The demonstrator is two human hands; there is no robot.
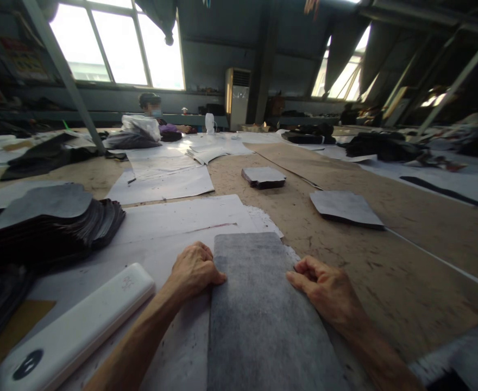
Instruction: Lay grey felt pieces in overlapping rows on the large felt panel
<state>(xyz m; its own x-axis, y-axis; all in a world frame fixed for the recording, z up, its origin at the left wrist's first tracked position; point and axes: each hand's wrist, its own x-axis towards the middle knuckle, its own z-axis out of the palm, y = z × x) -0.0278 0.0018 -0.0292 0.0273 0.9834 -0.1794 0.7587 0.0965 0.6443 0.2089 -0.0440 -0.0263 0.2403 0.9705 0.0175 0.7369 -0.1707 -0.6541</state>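
A wide worktable (406, 271) bears white paper sheets (174, 222), a fanned stack of dark cut pieces (60, 217) at far left, and a long grey felt panel (259, 315) lying flat on the near edge, between the two hands. The left hand (194, 269) presses curled fingers (217, 278) against the panel's left edge, while the right hand (324, 290), fingers (300, 274) likewise curled, touches its right edge; neither visibly clasps it. A white bar-shaped tool (80, 326) lies left of the left forearm.
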